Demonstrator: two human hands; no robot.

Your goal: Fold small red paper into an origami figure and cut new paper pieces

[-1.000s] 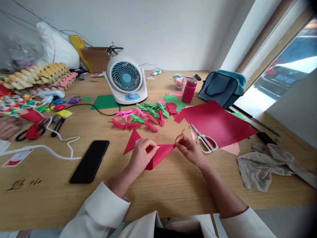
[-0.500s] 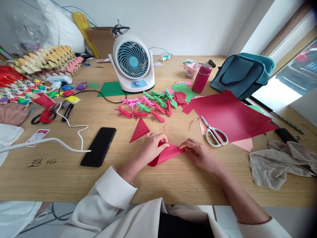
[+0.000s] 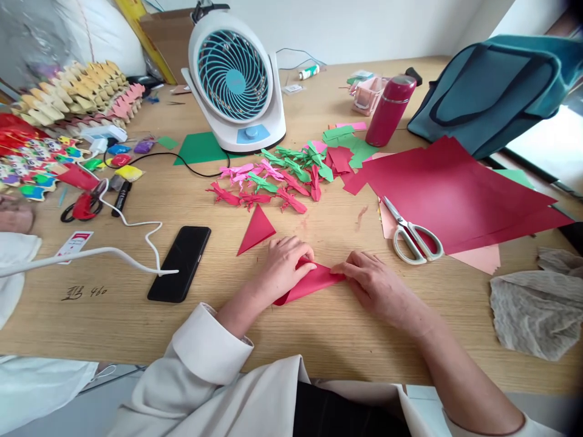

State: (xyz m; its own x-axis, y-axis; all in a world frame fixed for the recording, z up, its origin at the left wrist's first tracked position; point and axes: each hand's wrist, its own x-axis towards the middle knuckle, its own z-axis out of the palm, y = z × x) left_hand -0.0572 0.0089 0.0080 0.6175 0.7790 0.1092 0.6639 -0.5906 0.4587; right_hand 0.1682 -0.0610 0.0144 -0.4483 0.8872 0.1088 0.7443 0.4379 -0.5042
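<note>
A red paper sheet [image 3: 312,284], folded over on itself, lies on the wooden table in front of me. My left hand [image 3: 286,267] grips its upper left part, thumb on the paper and fingers curled. At the paper's right end, my right hand [image 3: 371,282] pinches the corner between thumb and fingers. Just beyond my left hand lies a red folded triangle [image 3: 257,230]. Further back is a pile of red, pink and green folded paper figures [image 3: 285,176]. Scissors [image 3: 412,237] rest to the right, beside large red sheets [image 3: 455,194].
A black phone [image 3: 180,264] with a white cable lies on the left. Behind the figures stand a white fan [image 3: 237,79] and a red bottle [image 3: 392,111]. A teal bag [image 3: 492,91] is at the back right, a grey cloth [image 3: 535,312] at the right edge.
The view has shifted closer and lower, so things at the back and right appear larger. Both hands still hold the folded red paper, whose raised fold now looks a little flatter.
</note>
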